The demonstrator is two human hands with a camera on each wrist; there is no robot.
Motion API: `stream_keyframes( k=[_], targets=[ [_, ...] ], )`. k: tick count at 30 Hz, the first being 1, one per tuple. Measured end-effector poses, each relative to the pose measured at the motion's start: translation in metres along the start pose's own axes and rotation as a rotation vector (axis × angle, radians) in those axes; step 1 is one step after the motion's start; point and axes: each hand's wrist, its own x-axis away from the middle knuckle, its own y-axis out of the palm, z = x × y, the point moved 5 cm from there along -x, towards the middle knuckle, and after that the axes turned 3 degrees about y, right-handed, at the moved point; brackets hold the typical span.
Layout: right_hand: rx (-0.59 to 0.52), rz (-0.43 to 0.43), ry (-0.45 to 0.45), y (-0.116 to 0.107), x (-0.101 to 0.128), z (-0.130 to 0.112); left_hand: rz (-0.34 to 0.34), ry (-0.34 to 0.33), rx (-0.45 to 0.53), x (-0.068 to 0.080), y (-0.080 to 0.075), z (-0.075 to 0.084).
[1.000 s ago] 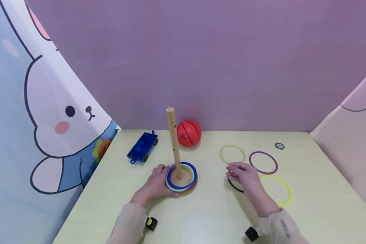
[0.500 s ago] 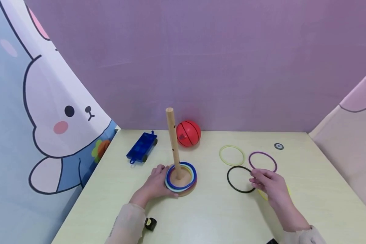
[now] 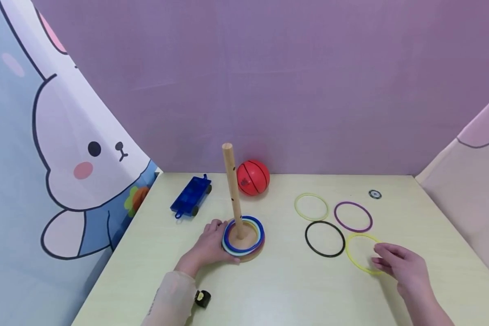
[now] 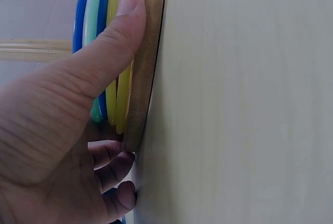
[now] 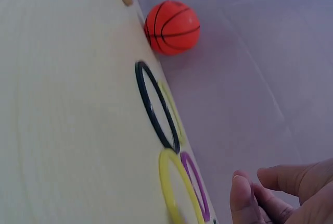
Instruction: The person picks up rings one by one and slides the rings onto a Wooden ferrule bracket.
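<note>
A wooden ring-toss stand stands upright with a stack of coloured rings round its post. My left hand grips the round base, thumb lying across the ring edges and fingers on the other side. Over the right part of a yellow ring hovers my right hand, its fingers loosely bent. The right wrist view shows a gap between thumb and forefinger with nothing in it. A black ring lies just left of the yellow one, and a purple ring lies behind it.
A pale yellow ring lies behind the black one. Farther back are a small round disc and a red toy basketball near the purple backdrop. A blue toy cart stands left of the stand.
My right hand has moved right and toward me, from over the black ring to over the yellow ring. The black ring now shows whole. My left hand has stayed on the stand.
</note>
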Motion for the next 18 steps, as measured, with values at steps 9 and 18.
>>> stream_keyframes(
  k=[9,18],
  targets=[
    [0.072,0.129,0.113,-0.036,-0.007,0.013,0.007,0.01,-0.003,0.001,0.0,0.0],
    [0.342,0.166,0.131,-0.047,-0.018,0.016,0.007,0.02,-0.022,0.0,0.001,-0.002]
  ],
)
